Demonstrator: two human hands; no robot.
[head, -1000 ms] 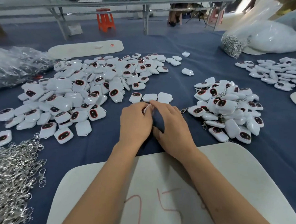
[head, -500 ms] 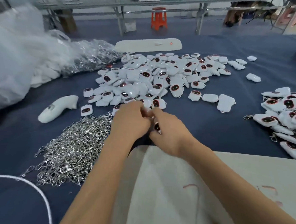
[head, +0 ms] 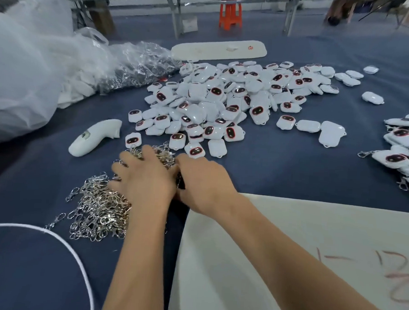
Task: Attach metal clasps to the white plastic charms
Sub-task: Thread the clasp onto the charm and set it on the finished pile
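A heap of silver metal clasps [head: 98, 211] lies on the blue cloth at lower left. My left hand [head: 145, 177] rests on top of that heap, fingers spread among the clasps. My right hand [head: 204, 183] sits right beside it with its fingers curled inward toward the left hand; the charm in its grip is almost fully hidden, with only a dark bit showing between the hands. A big pile of white plastic charms [head: 225, 101] with dark red-rimmed faces lies just beyond. Charms with clasps attached [head: 400, 153] are piled at the right edge.
A white foam board [head: 288, 254] with red marks lies under my right forearm. A white handle-shaped part [head: 93, 137] lies left of the clasps. Large clear plastic bags [head: 26, 62] fill the far left. A long white board [head: 218, 50] lies behind the charms, and a white cord [head: 75, 254] curves at lower left.
The view swung left, from the charm piles to the clasp heap. Both hands moved left and down onto it, and my left hand opened out over the clasps.
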